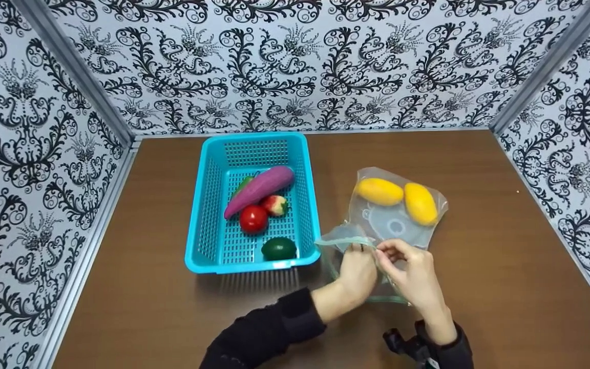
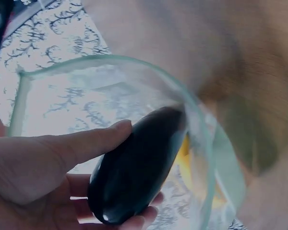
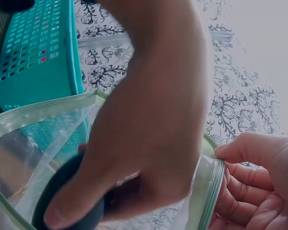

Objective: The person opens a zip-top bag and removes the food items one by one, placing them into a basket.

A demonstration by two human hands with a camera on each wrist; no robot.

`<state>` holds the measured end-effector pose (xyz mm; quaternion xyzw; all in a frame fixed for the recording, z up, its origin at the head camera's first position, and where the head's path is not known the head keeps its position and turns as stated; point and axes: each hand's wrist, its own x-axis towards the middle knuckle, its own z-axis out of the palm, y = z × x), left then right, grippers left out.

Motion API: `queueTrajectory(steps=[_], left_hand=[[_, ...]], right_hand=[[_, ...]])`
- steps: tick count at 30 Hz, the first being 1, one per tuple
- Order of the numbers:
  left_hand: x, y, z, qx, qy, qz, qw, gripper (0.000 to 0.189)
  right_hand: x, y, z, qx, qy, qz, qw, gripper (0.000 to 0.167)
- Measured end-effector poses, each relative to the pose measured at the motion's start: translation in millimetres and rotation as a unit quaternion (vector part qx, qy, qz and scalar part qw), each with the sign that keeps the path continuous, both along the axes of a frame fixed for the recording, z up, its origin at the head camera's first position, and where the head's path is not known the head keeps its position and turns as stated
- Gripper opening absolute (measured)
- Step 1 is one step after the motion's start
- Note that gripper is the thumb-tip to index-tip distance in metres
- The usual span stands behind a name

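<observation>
A clear zip bag (image 1: 377, 224) with a pale green edge lies right of the basket, its mouth towards me. Two yellow mangoes (image 1: 380, 191) are in its far end. My left hand (image 1: 358, 274) reaches into the raised mouth, gripping a dark, glossy, oblong fruit or vegetable (image 2: 137, 165) between thumb and fingers. Its exact kind is unclear, and the head view hides it behind the hand. With thumb and fingers, my right hand (image 1: 414, 271) pinches the right side of the bag's rim (image 3: 211, 187), keeping the mouth apart.
A blue plastic basket (image 1: 204, 205) stands on the brown table (image 1: 141, 287) at left. It holds a purple eggplant-like vegetable (image 1: 261, 189), a red tomato (image 1: 253, 219), a red-and-cream fruit (image 1: 275, 205), a dark green fruit (image 1: 279, 249) and a partly hidden green item. Patterned walls enclose the table.
</observation>
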<state>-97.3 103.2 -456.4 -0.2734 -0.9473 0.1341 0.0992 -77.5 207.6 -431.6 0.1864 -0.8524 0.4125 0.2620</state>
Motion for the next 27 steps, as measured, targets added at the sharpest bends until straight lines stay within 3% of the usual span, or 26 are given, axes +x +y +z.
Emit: queueTrajectory(steps=[4,7,17,23,27], left_hand=[[6.9,-16.5,5.3,0.034,0.037,-0.022,0.9985,0.013],[10.1,-28.7,12.1,0.052,0.033,-0.034,0.9975,0.011],[23.6,-75.3,60.5,0.103,0.017,-0.099,0.9895,0.009],[33.1,-111.7,96.5,0.148,-0.042,-0.13,0.9795,0.019],[36.6,-137.9,116.8,0.208,-0.088,-0.117,0.967,0.028]], right_hand=[[0.0,0.6,2.2,-0.002,-0.001,0.002,1.0,0.014],[0.5,1.5,3.8,-0.003,-0.001,0.003,1.0,0.013],[-1.0,3.7,3.6,0.004,0.006,-0.008,0.9999,0.014],[-1.3,4.6,2.8,0.004,0.004,-0.009,0.9999,0.014],[-1.5,4.8,3.6,0.006,0.007,-0.008,0.9999,0.014]])
